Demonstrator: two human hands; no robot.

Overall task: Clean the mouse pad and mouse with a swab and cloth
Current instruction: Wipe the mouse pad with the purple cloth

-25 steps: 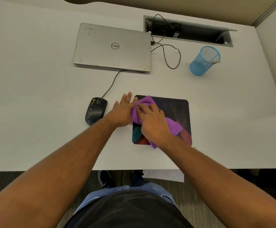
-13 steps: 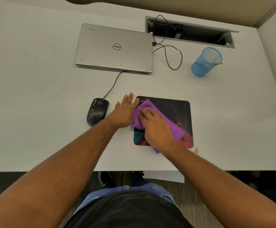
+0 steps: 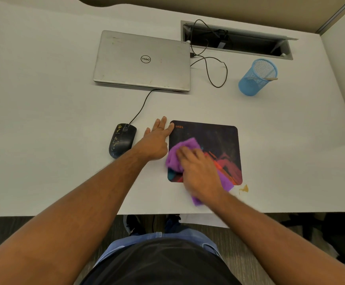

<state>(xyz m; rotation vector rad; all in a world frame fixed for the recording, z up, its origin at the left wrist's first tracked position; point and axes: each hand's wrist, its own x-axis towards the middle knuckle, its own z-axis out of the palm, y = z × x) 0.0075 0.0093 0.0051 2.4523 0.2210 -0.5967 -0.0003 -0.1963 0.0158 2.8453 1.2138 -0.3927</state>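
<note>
Fingers of the right hand [image 3: 200,173] curl down over a crumpled purple cloth [image 3: 183,153], gripping and pressing it on the near-left part of the dark, round-cornered rectangular mouse pad [image 3: 219,140]; the hand is blurred. The left hand [image 3: 156,140] lies flat, fingers spread and holding nothing, on the white desk [image 3: 44,120] against the pad's left edge, one fingertip on the pad's far-left corner. Just left of that hand sits a black corded mouse [image 3: 122,139] with yellowish smears, its cable running to a closed silver laptop [image 3: 142,60] toward the far edge. A blue mesh cup [image 3: 257,78] stands at the far right, with a thin stick in it too small to identify. A small tan smear [image 3: 244,188] marks the desk by the pad's near-right corner. The cloth's tail overhangs the pad's near edge, partly hidden under the wrist.
</note>
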